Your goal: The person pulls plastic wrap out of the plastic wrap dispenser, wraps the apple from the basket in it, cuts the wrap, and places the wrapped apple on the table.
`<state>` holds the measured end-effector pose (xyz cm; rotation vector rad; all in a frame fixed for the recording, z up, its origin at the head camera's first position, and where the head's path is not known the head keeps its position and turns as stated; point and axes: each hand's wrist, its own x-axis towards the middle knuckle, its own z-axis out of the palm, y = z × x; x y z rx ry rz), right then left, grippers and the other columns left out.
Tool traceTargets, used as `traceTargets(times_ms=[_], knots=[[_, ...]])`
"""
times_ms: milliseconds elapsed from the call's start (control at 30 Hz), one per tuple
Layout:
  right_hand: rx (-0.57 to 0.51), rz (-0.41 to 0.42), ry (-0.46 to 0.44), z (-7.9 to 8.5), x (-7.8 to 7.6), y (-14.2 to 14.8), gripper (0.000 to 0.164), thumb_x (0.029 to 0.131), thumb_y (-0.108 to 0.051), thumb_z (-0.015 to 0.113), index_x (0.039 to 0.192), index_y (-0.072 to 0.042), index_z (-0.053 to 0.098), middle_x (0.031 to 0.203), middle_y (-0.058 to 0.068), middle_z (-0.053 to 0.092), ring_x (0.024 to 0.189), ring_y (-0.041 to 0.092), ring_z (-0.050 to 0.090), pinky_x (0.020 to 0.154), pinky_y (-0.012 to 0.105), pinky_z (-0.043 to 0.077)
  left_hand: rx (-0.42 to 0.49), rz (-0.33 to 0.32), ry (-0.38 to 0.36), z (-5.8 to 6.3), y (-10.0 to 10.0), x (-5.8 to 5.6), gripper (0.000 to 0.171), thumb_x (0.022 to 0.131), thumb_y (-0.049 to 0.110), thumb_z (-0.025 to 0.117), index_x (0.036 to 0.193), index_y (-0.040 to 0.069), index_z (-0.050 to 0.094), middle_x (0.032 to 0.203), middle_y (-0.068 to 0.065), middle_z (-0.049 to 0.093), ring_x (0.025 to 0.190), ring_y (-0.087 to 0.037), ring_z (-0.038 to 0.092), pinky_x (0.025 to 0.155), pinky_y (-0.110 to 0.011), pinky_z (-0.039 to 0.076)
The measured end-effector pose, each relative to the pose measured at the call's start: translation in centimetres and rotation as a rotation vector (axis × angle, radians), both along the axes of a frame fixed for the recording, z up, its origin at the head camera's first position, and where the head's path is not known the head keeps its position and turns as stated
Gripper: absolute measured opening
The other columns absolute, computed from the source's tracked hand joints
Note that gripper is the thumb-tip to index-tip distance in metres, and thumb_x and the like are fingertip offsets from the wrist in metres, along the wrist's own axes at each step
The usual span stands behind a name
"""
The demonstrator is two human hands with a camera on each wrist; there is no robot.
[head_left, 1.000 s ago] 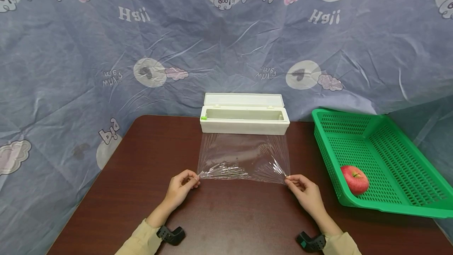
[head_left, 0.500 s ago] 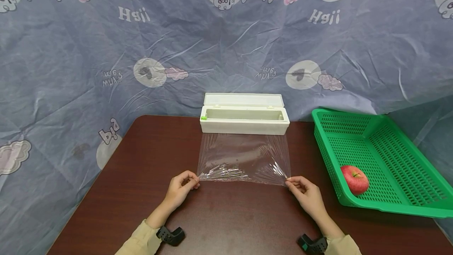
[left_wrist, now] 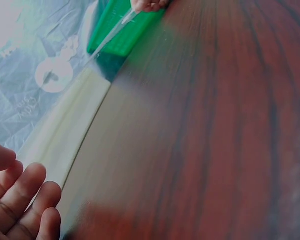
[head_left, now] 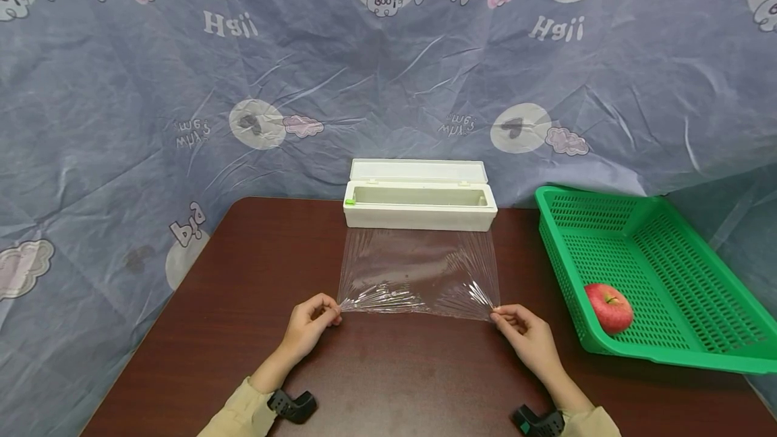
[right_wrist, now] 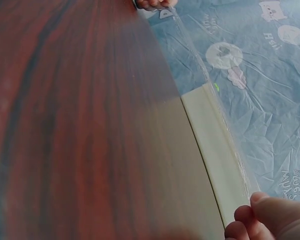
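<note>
A sheet of clear plastic wrap (head_left: pixel 419 268) stretches toward me from under the front of a white wrap dispenser box (head_left: pixel 420 218), whose lid stands up at the back. My left hand (head_left: pixel 311 322) pinches the sheet's near left corner between thumb and forefinger. At the near right corner my right hand (head_left: pixel 527 336) pinches it the same way. Fine creases fan out from both corners, and the near edge runs between the hands. In the right wrist view, the right hand's fingertips (right_wrist: pixel 257 197) meet at the wrap's edge. The left wrist view shows the left fingers (left_wrist: pixel 35 175) curled.
A green plastic basket (head_left: pixel 652 351) stands on the right of the dark brown table (head_left: pixel 400 383), with a red apple (head_left: pixel 609 309) inside. A bluish printed cloth (head_left: pixel 376 86) hangs behind the table. A small green piece (head_left: pixel 349 202) sits at the dispenser's left end.
Both hands have drawn the near edge of the wrap slightly toward me, the right hand a little more and slightly rightward. The dispenser, basket and apple have stayed put.
</note>
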<state>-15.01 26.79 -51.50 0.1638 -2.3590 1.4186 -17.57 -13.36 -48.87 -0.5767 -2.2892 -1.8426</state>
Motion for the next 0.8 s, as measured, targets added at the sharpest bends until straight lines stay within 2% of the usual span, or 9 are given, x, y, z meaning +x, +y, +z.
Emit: traceTargets(times_ms=[333,667,800], knots=[[-0.004,0.012,0.000,-0.1,0.3,0.1,0.009,0.082,-0.001,0.070,0.091,-0.004,0.067,0.077,0.004,0.067,0.066,0.006,0.062,0.057,0.017,0.050,-0.013,0.002,0.020,0.1,0.1,0.3,0.008,0.085,-0.008,0.059,0.078,-0.003,0.061,0.067,-0.019,0.063,0.062,-0.035,0.062,0.057,-0.030,0.051],[-0.012,0.019,0.000,0.1,0.7,0.0,0.009,0.083,0.000,0.070,0.091,-0.003,0.067,0.078,0.007,0.068,0.067,0.007,0.062,0.058,0.017,0.050,-0.011,0.012,0.028,0.0,0.1,0.5,0.012,0.083,-0.009,0.059,0.076,0.000,0.060,0.064,-0.017,0.062,0.060,-0.031,0.061,0.056,-0.027,0.050],[-0.005,0.021,-0.001,1.4,1.4,-0.7,0.010,0.082,0.005,0.068,0.091,0.001,0.067,0.078,0.012,0.067,0.066,0.012,0.063,0.058,0.016,0.050,-0.005,0.011,0.028,0.0,0.1,0.6,0.012,0.083,-0.010,0.059,0.075,0.000,0.060,0.063,-0.016,0.062,0.059,-0.033,0.061,0.055,-0.026,0.049]])
